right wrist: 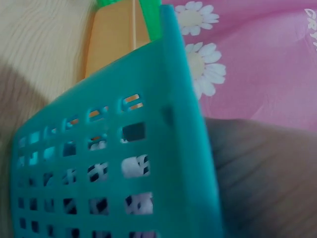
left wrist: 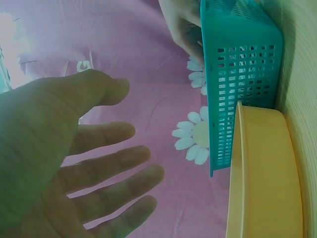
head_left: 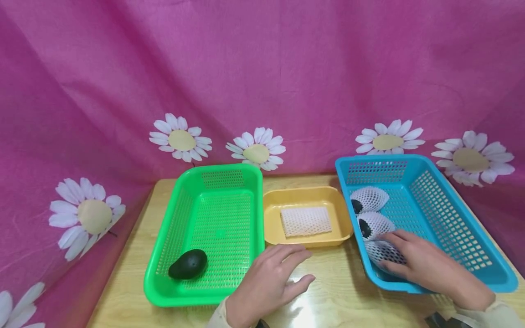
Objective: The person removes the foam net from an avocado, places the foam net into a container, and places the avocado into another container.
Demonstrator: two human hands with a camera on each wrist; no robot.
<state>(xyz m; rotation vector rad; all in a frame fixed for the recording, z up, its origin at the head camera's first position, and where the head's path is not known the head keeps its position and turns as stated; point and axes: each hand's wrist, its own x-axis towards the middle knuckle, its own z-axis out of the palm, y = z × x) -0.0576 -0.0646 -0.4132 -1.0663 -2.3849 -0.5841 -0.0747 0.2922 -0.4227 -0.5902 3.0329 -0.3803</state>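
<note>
In the head view, my right hand [head_left: 422, 262] reaches into the near left corner of the blue basket [head_left: 455, 223]. Its thumb and fingers hold a dark avocado in a white foam net [head_left: 381, 255]. Behind it, along the same side, lie two more netted avocados [head_left: 375, 225]. The basket wall hides most of this hand in the right wrist view. My left hand [head_left: 272, 280] hovers over the table between the baskets, fingers spread and holding nothing; the left wrist view shows its palm [left wrist: 44, 148] empty.
A green basket [head_left: 256, 218] on the left has one bare avocado [head_left: 188, 264] at its near left. Between the baskets sits a yellow tray [head_left: 272, 230] with a flat white foam net [head_left: 305, 222]. A pink flowered cloth [head_left: 287, 82] hangs behind the wooden table [head_left: 328, 296].
</note>
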